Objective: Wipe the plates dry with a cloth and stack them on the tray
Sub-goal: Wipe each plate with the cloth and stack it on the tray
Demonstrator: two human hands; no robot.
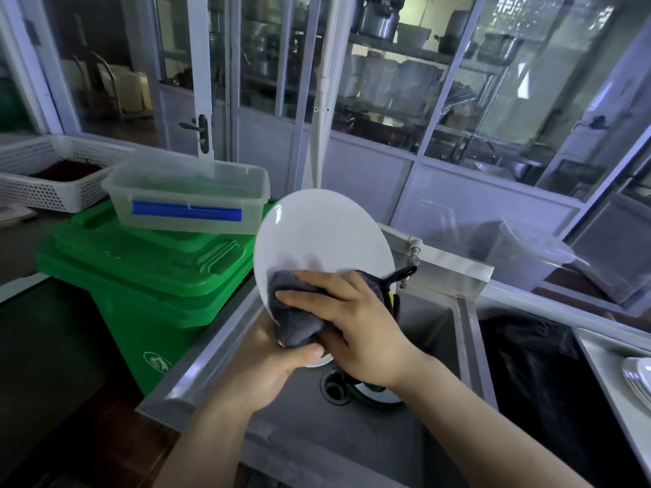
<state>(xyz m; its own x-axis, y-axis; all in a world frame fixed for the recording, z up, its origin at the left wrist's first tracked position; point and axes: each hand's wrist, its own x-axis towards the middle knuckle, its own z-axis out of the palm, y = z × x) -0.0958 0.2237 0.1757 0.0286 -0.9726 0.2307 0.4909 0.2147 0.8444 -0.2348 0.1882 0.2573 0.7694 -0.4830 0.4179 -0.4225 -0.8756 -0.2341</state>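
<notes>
A round white plate stands almost upright over the steel sink. My left hand grips its lower edge from below. My right hand presses a grey cloth against the plate's lower face, with the fingers spread over the cloth. More white plates lie on a steel tray at the far right edge. Another dish with a green rim lies at the sink bottom beside the drain, mostly hidden by my right wrist.
A green bin stands left of the sink, with a clear plastic box on its lid. A white perforated basket sits at the far left. A black bag fills the space right of the sink. Glass doors stand behind.
</notes>
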